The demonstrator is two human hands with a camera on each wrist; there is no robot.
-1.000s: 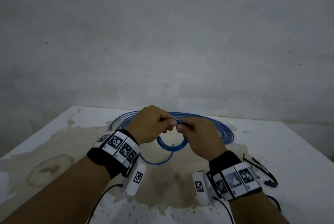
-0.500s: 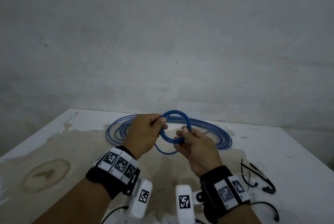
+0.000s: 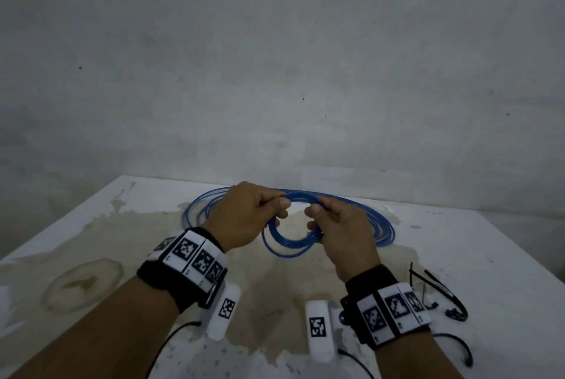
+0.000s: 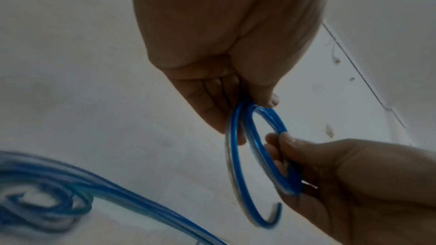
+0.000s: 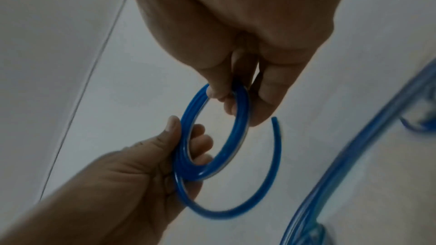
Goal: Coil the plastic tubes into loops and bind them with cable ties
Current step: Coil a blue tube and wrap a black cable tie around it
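Left hand: the left hand (image 3: 241, 216) is raised above the table, fingers curled, thumb and forefinger pinching the left side of the small blue coil; the left wrist view shows the tubing emerging between thumb and fingers (image 4: 207, 103).
Right hand: the right hand (image 3: 342, 232) grips the right side of the same coil, thumb on top and fingers curled through the ring from below; the right wrist view shows the thumb and fingertips (image 5: 264, 100) closed on the tubing.
Small blue coil: the small blue coil (image 3: 290, 226) of translucent plastic tube hangs between the two hands, clear of the table, made of several turns lying close together.
Free end: the free end (image 5: 274, 120) of the tube curves out below the coil as a separate open arc, its cut tip just beside the right hand's fingertips and not tucked in.
Loose tubing: the loose tubing (image 3: 379, 226) lies in wide flat loops on the table just beyond both hands, spreading out to either side of them; one strand runs up from it toward the held coil.
Cable ties: black cable ties (image 3: 440, 290) lie on the table beside the right wrist, apart from the coil; how many there are I cannot tell.
Table: the white table (image 3: 504, 256) under the hands carries a broad brownish stain, with a ringed mark beside the left forearm.
Wrist bands: black wrist bands (image 3: 189, 259) with square printed markers sit on both wrists.
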